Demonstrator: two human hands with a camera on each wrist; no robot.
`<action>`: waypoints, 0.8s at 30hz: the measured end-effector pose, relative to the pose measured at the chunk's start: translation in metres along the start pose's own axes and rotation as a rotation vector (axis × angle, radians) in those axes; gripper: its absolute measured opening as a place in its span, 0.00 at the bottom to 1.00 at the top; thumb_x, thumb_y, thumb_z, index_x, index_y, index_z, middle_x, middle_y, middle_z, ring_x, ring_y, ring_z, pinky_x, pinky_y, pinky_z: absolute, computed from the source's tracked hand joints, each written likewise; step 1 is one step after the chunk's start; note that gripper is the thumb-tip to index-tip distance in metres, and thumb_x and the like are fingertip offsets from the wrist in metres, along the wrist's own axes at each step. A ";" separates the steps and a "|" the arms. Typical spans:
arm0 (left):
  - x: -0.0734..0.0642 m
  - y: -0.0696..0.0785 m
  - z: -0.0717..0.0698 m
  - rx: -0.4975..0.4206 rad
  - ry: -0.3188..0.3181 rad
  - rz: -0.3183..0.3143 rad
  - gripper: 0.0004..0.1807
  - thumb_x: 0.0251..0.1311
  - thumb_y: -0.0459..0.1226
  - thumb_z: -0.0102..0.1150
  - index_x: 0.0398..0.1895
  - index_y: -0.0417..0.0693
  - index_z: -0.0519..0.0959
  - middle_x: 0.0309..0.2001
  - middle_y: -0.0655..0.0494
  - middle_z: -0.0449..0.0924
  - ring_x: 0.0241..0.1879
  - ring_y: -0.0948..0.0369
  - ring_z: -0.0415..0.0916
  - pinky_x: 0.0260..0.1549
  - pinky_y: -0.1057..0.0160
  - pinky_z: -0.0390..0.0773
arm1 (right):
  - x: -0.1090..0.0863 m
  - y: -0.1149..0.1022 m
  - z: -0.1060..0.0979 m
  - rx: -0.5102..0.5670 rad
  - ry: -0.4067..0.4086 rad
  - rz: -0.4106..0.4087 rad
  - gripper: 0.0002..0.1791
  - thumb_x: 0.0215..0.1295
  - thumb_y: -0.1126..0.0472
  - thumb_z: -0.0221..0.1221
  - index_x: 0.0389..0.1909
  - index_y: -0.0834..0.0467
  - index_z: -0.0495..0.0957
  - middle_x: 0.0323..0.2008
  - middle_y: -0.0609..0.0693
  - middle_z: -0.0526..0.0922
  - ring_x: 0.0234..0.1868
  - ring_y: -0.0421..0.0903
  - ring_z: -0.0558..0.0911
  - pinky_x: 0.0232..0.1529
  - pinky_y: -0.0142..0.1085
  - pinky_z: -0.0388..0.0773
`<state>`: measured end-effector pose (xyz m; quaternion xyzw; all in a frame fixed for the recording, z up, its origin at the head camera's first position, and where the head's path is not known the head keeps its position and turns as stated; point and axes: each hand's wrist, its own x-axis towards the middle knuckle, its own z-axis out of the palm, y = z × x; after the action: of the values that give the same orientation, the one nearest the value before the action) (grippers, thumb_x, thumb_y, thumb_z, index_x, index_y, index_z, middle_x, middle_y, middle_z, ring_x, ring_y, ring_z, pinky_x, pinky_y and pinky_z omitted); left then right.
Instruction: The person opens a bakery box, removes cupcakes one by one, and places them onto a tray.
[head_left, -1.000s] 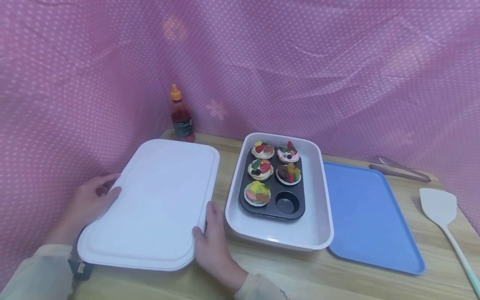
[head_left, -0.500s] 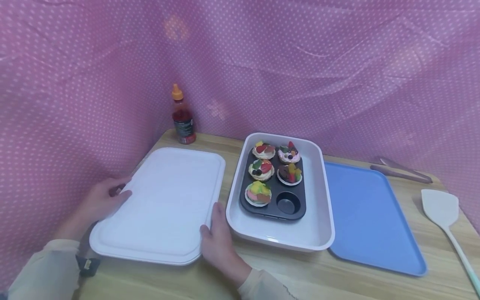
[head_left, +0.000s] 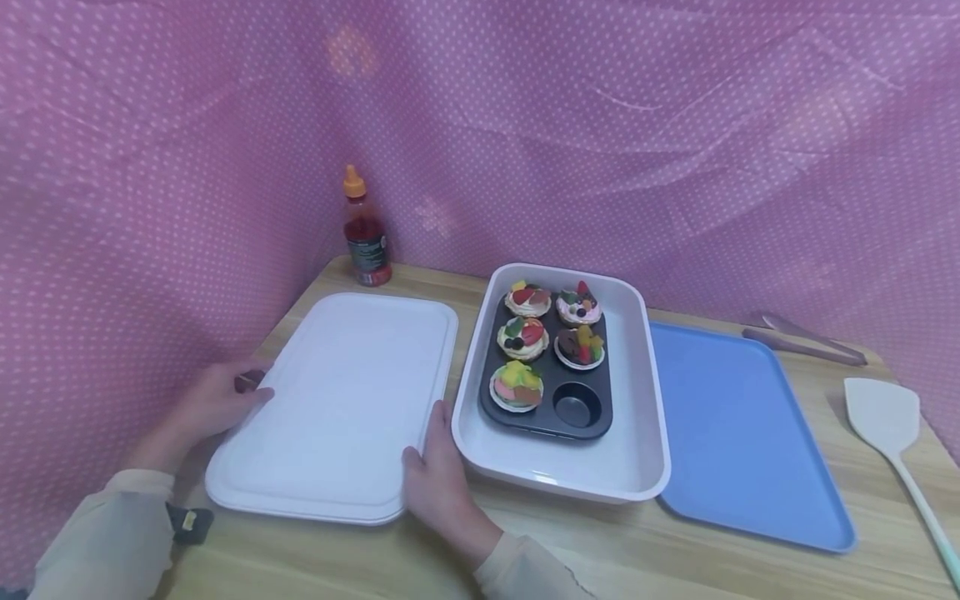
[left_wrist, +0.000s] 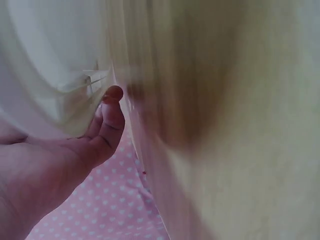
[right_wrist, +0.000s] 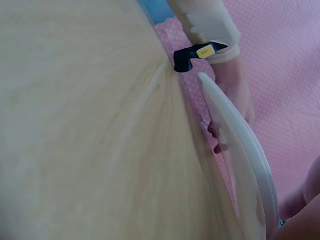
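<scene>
Between my two hands is a flat white rectangular lid with rounded corners. My left hand grips its left edge, thumb on top; in the left wrist view the left hand's fingers curl beneath the rim. My right hand grips the near right edge, its thumb over the rim and its other fingers mostly hidden. A narrow gap shows between the lid and the wooden table in the right wrist view. Right of the lid, a white deep tray holds a dark muffin pan with several decorated cupcakes and one bare cup.
A sauce bottle with an orange cap stands at the back left. Right of the white tray lies a blue tray. Tongs and a white spatula lie at the far right. A pink dotted cloth hangs behind the table.
Both hands have brought the white lid to the right and lower towards the table. Most of that shift came in the first half second. The muffin pan and cupcakes have stayed put.
</scene>
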<state>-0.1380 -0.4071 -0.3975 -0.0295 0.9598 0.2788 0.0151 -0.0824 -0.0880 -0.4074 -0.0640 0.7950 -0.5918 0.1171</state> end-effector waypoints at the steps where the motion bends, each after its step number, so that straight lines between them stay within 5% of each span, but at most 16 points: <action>1: 0.000 0.000 0.001 -0.003 -0.001 -0.005 0.29 0.64 0.35 0.62 0.64 0.26 0.70 0.52 0.26 0.78 0.48 0.38 0.78 0.45 0.42 0.80 | 0.000 0.000 0.000 0.001 0.002 0.002 0.41 0.72 0.68 0.48 0.78 0.70 0.38 0.80 0.67 0.39 0.81 0.58 0.41 0.79 0.54 0.42; 15: 0.011 0.011 0.009 0.014 -0.039 -0.101 0.29 0.64 0.35 0.62 0.65 0.28 0.70 0.56 0.26 0.76 0.53 0.36 0.76 0.47 0.42 0.80 | -0.003 -0.002 0.006 -0.029 0.031 0.081 0.60 0.62 0.46 0.64 0.80 0.65 0.35 0.81 0.62 0.33 0.81 0.61 0.44 0.78 0.56 0.47; 24: 0.020 0.015 0.013 0.034 -0.024 -0.037 0.28 0.63 0.33 0.62 0.64 0.28 0.72 0.53 0.28 0.78 0.51 0.37 0.78 0.49 0.41 0.80 | -0.002 -0.003 0.007 -0.055 0.067 0.064 0.59 0.62 0.47 0.63 0.79 0.66 0.36 0.81 0.63 0.36 0.80 0.60 0.48 0.78 0.54 0.50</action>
<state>-0.1585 -0.3886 -0.4015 -0.0436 0.9634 0.2625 0.0322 -0.0782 -0.0952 -0.4060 -0.0221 0.8160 -0.5676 0.1074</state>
